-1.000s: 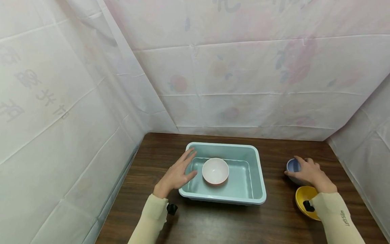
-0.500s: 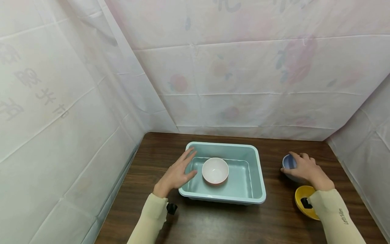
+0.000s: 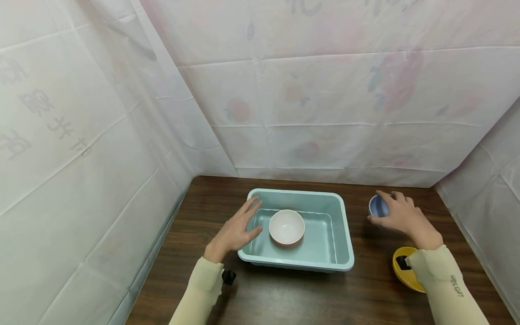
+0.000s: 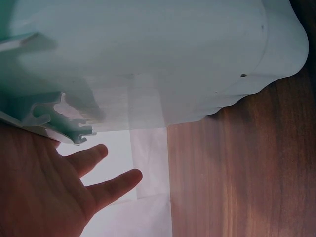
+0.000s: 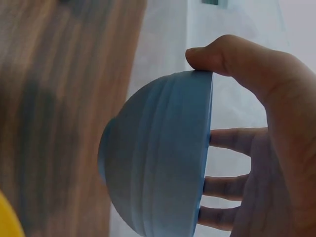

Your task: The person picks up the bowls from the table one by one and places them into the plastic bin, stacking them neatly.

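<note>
At the right of the head view, my right hand (image 3: 402, 216) grips a blue bowl (image 3: 378, 206) by its rim. The right wrist view shows the bowl's ridged outside (image 5: 158, 153), with the thumb on one side of the rim and several fingers at the other. My left hand (image 3: 234, 231) spreads its fingers over the left rim of a pale blue-green plastic basin (image 3: 321, 253). Inside the basin stands a bowl (image 3: 286, 227), white within and reddish outside. In the left wrist view, the left hand (image 4: 44, 187) lies against the basin's edge with its fingers straight.
A yellow bowl (image 3: 400, 255) sits on the dark wooden table (image 3: 292, 300), partly covered by the right sleeve and a black wrist piece. White printed sheets (image 3: 325, 104) hang behind the table and on both sides.
My right hand has lifted the blue bowl and carried it away from the yellow bowl, toward the back and slightly left. The left hand has stayed in place.
</note>
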`<act>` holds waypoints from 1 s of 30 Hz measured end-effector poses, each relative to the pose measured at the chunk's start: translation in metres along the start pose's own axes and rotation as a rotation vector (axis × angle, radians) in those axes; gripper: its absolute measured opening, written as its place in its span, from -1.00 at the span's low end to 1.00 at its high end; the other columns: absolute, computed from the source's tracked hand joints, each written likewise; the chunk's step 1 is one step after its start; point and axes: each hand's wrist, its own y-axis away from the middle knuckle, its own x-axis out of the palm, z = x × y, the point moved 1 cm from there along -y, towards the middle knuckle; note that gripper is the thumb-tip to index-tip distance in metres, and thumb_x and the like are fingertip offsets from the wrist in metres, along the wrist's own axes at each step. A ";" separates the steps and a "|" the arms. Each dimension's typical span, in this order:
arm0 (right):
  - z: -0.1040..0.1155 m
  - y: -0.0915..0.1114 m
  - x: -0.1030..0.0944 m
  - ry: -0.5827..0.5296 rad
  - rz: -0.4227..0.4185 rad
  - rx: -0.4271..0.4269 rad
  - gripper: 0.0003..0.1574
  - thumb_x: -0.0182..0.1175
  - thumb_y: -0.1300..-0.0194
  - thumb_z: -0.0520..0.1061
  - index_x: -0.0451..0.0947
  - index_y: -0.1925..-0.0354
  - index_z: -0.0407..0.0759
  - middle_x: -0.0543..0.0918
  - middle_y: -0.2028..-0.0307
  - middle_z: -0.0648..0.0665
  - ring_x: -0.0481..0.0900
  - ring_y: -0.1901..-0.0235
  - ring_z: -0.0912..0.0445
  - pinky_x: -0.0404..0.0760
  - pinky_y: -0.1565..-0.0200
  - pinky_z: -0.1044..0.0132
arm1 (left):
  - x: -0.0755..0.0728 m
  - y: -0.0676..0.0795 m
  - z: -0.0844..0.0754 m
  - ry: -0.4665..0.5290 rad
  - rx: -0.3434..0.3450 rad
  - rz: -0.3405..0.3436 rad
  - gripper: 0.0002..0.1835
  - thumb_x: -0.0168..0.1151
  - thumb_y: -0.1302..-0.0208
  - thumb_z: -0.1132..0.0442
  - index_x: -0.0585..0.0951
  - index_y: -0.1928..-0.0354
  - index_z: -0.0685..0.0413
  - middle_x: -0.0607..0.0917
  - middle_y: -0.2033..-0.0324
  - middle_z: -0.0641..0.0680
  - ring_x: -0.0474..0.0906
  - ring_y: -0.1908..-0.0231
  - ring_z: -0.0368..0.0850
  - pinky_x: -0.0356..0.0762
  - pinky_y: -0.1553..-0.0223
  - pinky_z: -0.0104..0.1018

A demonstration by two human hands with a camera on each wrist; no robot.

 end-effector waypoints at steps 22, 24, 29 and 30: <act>0.062 0.005 -0.053 0.056 -0.091 -0.162 0.20 0.28 -0.23 0.46 0.15 -0.56 -0.12 0.23 -0.37 -0.56 0.33 -0.18 -0.59 0.43 0.01 -0.53 | 0.001 0.002 -0.001 0.003 0.017 -0.045 -0.20 0.22 -0.46 0.04 0.16 -0.63 0.02 0.01 -0.65 -0.05 0.15 -0.57 0.08 0.44 -0.30 0.19; 0.069 0.004 -0.056 0.057 -0.092 -0.168 0.19 0.29 -0.23 0.45 0.14 -0.57 -0.10 0.23 -0.38 -0.55 0.32 -0.21 -0.58 0.42 -0.02 -0.52 | 0.001 0.002 -0.001 0.005 0.019 -0.048 -0.20 0.22 -0.46 0.04 0.16 -0.63 0.03 0.01 -0.65 -0.05 0.15 -0.57 0.08 0.44 -0.30 0.19; 0.083 0.002 -0.061 0.064 -0.101 -0.185 0.18 0.30 -0.22 0.42 0.15 -0.58 -0.07 0.23 -0.39 -0.53 0.30 -0.25 -0.55 0.42 -0.06 -0.52 | 0.000 0.001 -0.001 0.003 0.017 -0.036 -0.20 0.18 -0.48 -0.02 0.14 -0.63 0.02 -0.01 -0.65 -0.06 0.14 -0.57 0.07 0.43 -0.31 0.18; 0.086 0.002 -0.061 0.063 -0.102 -0.189 0.18 0.31 -0.22 0.41 0.14 -0.58 -0.06 0.23 -0.40 -0.53 0.29 -0.26 -0.54 0.42 -0.06 -0.52 | 0.000 0.001 -0.001 0.002 0.015 -0.034 -0.20 0.17 -0.48 -0.03 0.14 -0.63 0.01 -0.02 -0.65 -0.06 0.13 -0.57 0.07 0.43 -0.32 0.18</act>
